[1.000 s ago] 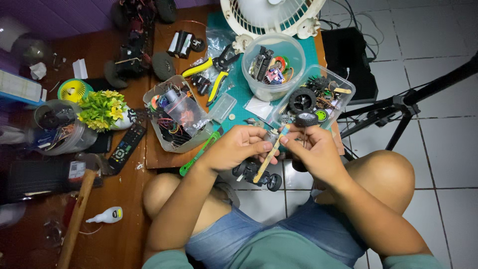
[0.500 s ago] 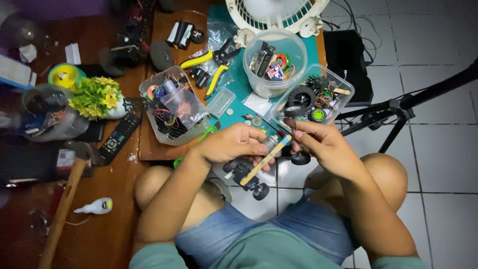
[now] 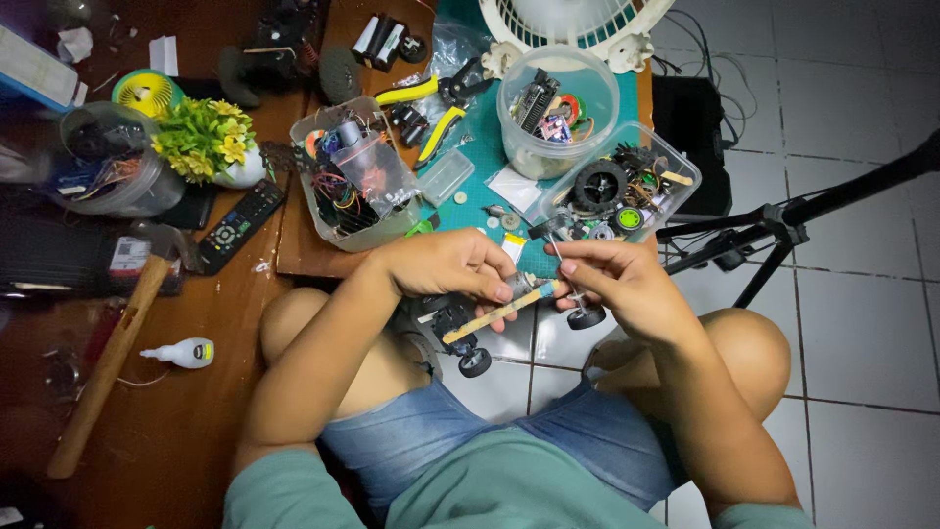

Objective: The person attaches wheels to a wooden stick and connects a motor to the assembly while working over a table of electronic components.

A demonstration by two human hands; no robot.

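Landmark: the small wheeled chassis, held over the person's lap, just below the edge of the green cutting mat.
Left hand: curled over the top of the chassis, fingers pinching one end of a flat wooden stick that lies across it.
Right hand: closed in a pinch on a thin metal axle just right of the chassis; a black wheel hangs below it.
Step in hand: by the look of it, fitting the axle and wheel to the chassis.
Next move calls for: steady alignment of both pieces, with a firm grip on the stick.
Nearby: a clear parts tub up and right of the chassis; yellow-handled pliers above.
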